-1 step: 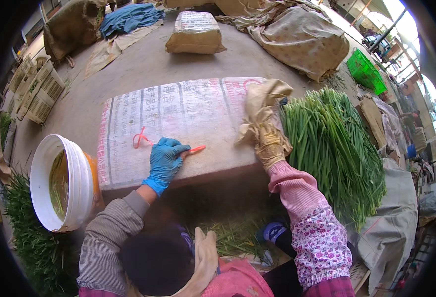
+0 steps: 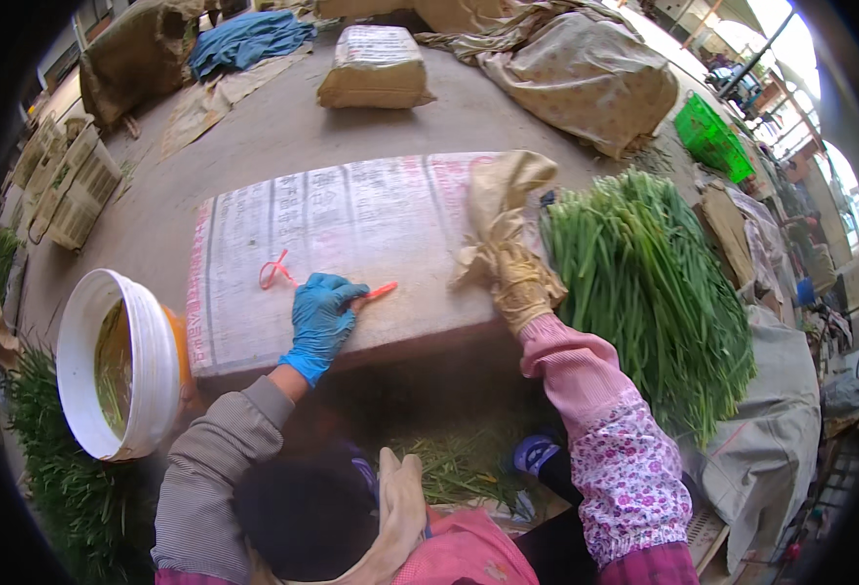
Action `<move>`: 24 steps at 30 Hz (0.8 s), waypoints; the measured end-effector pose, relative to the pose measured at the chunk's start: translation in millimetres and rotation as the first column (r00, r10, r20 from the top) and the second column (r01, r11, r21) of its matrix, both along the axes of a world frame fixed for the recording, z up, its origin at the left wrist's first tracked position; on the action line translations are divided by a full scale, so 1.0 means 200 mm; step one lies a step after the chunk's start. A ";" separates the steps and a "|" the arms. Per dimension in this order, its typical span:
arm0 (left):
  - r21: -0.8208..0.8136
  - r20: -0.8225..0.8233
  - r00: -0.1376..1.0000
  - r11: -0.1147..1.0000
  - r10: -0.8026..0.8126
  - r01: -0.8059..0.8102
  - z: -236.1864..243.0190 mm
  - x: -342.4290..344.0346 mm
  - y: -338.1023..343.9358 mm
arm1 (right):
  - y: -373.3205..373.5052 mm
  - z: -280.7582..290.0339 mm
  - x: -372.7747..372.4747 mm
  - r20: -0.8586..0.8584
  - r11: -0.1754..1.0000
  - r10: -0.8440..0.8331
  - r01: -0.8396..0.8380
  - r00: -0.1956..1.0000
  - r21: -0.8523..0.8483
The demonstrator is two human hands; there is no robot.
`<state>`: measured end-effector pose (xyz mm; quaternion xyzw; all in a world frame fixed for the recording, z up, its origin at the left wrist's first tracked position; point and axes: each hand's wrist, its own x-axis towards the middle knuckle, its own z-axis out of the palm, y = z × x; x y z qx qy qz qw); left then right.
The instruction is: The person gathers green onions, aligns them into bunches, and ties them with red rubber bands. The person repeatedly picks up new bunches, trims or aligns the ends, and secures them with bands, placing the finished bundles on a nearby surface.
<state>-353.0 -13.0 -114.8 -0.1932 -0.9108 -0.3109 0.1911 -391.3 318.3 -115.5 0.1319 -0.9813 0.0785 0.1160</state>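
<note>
My left hand (image 2: 324,322), in a blue rubber glove, is curled closed on the sack-covered block (image 2: 342,214) in front of me. A red plastic strip (image 2: 382,291) pokes out past its fingertips, and a thin looped red tie (image 2: 273,269) lies beside its back; whether the two are one piece is hidden under the hand. At the block's right edge, my right hand (image 2: 525,291) wears a yellowish glove and grips a bunched tan cloth (image 2: 507,200). Its fingertips are partly hidden by the cloth. A big bundle of green leafy stalks (image 2: 649,292) lies right of that hand.
A white bucket (image 2: 147,370) holding liquid stands at the left, with dark greens (image 2: 59,458) beside it. Cut stalks (image 2: 454,463) litter the floor near my feet. Farther off are a wrapped package (image 2: 376,73), pale plastic crates (image 2: 78,190) and a green crate (image 2: 712,136).
The whole view has shifted slightly, with the far things now a little farther left. Both hands keep their places on the block, the left closed by the red strip.
</note>
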 end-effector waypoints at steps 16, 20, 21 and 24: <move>0.158 0.150 0.911 0.919 -0.385 0.362 0.87 0.39 0.08 | 0.11 0.70 0.94 -0.031 -0.665 0.693 0.622 0.721 -0.413; 0.524 0.272 0.839 0.804 -0.471 0.281 0.94 0.61 0.28 | 0.02 0.70 1.19 -0.050 -0.709 0.669 0.616 0.742 -0.345; 0.588 0.210 0.885 0.777 -0.415 0.224 0.94 0.69 0.33 | 0.00 0.70 1.25 -0.111 -0.753 0.641 0.594 0.759 -0.285; 0.737 0.261 0.891 0.673 -0.372 0.066 0.98 0.92 0.33 | -0.01 0.72 1.36 -0.260 -0.800 0.598 0.543 0.758 -0.255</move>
